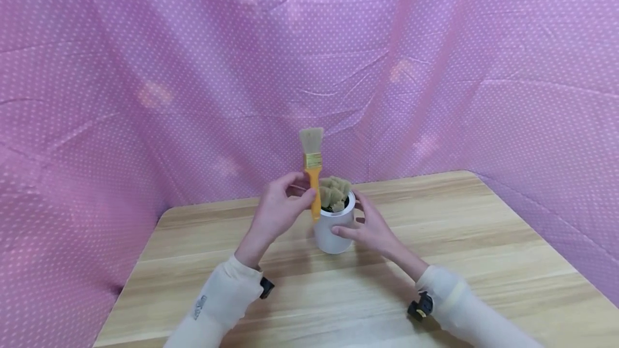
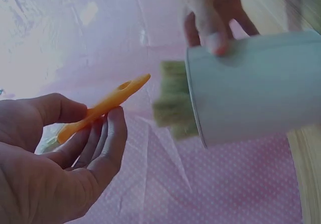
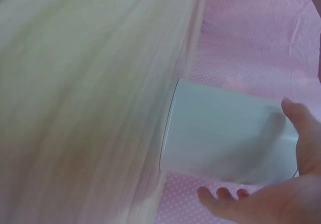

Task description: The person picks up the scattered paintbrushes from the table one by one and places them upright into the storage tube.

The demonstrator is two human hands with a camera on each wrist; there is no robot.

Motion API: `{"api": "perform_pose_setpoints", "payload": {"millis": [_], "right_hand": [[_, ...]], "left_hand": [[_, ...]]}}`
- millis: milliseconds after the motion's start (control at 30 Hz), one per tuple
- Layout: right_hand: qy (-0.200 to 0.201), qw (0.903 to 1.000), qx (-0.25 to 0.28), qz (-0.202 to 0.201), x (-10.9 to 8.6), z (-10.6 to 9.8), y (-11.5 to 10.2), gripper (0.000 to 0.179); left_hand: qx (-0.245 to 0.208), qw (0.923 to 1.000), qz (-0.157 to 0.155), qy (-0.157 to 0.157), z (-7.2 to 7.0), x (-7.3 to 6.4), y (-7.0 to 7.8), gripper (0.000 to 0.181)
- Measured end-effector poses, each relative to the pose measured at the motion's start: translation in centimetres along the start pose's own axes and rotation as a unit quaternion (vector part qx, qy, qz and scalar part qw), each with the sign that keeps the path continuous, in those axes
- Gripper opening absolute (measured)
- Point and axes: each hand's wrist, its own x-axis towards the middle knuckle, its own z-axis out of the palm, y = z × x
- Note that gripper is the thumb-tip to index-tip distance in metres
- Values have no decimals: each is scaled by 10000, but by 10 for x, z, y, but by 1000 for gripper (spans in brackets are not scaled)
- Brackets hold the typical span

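Note:
A paintbrush (image 1: pixel 314 175) with an orange handle and pale bristles stands upright, bristles up, in my left hand (image 1: pixel 276 209). Thumb and fingers pinch its handle, whose holed end shows in the left wrist view. Just right of it is a white cylindrical can (image 1: pixel 332 234) on the table, with tan tufts (image 1: pixel 335 192) like brush bristles sticking out of the top. My right hand (image 1: pixel 371 228) holds the can from the right, thumb on the front wall and fingers round the far side. The lower handle overlaps the can's rim in the head view.
The light wooden table (image 1: pixel 193 262) has rounded far corners. Pink dotted cloth (image 1: pixel 309 58) hangs behind it and on both sides. Each wrist carries a small black camera, such as the right one (image 1: pixel 420 306).

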Motion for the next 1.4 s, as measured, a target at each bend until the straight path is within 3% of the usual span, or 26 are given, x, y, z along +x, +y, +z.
{"api": "perform_pose_setpoints", "payload": {"millis": [167, 367, 567, 733, 900, 1067, 1300, 1400], "right_hand": [[-415, 9981, 451, -115, -3, -7, -1, 99], [-289, 9985, 449, -112, -7, -5, -12, 95], [-152, 9991, 348, -210, -2, -1, 4, 96], [-179, 9991, 317, -231, -2, -1, 4, 94], [-200, 9988, 338, -282, -4, -3, 4, 95], [-206, 9991, 274, -240, -6, -3, 4, 95], [-242, 9991, 324, -153, -9, -5, 6, 92], [-242, 9989, 375, -144, -10, -6, 7, 91]], "left_hand": [[-353, 9990, 256, 140, 15, 8, 6, 24], [-660, 9967, 327, 332, 33, 14, 10, 25], [11, 9961, 761, 447, 47, 21, 5, 19], [346, 9957, 720, 476, 54, 22, 3, 18], [739, 9921, 908, 459, 59, 22, 1, 19], [1284, 9861, 948, 454, 63, 20, 1, 22], [2095, 9722, 930, 481, 67, 18, 1, 17], [2369, 9665, 851, 506, 68, 17, 0, 32]]}}
